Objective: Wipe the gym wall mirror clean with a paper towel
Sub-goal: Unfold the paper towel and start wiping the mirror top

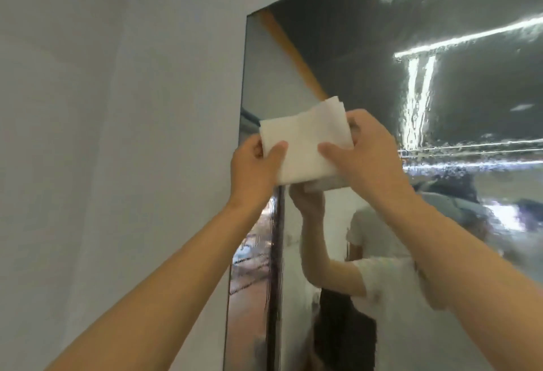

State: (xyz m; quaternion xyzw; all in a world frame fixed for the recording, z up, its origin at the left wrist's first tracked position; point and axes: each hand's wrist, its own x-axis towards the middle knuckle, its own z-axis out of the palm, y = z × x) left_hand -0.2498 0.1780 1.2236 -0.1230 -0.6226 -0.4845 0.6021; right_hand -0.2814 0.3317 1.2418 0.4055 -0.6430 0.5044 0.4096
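The white wall [117, 135] occupied the left portion of the view. The left forearm entered from the 7 o'clock corner and rose toward 1 o'clock with the wrist straight. The left hand [252, 170] pinched the lower-left corner of the folded paper towel [305, 147], with the thumb across the near face and the fingers curled behind. The towel, white and layered, was held flat in front of the left edge of the wall mirror [440, 91], near its upper corner. Contact with the glass could not be determined. The right hand [370, 162] gripped the towel's right edge, with the thumb on the near face pointing toward 9 o'clock and the fingers wrapped behind. The right forearm ran down toward 4 o'clock. Streaks and droplets covered the glass at 2 to 3 o'clock of the towel. Reflected raised arms lay at 6 o'clock.
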